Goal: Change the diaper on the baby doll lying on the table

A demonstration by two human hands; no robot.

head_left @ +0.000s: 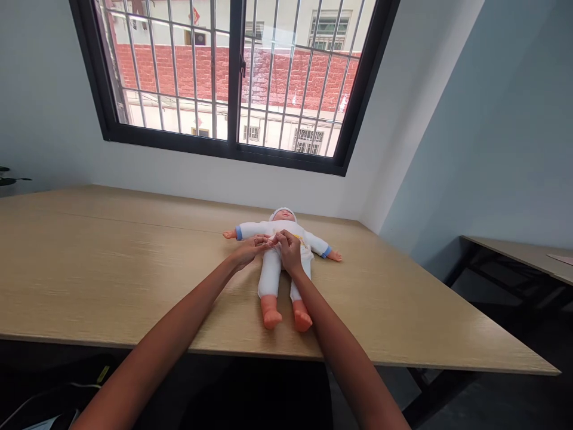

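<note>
A baby doll [270,278] lies on its back on the wooden table, head toward the window and bare feet toward me. It wears a white top [253,229] with blue cuffs, white trousers and a white cap. Its arms are spread out to the sides. At the doll's waist, on the left side, my left hand [250,249] has its fingertips closed on the cloth of the top. My right hand [289,249] pinches the same cloth close beside it, over the belly. The exact bit of cloth between the fingertips is hidden.
The wooden table [111,263] has its front edge just before me. A barred window [233,77] is in the wall behind it. Another table [514,254] stands at the right. Leaves [9,179] show at the far left, and dark items lie below the table's left front.
</note>
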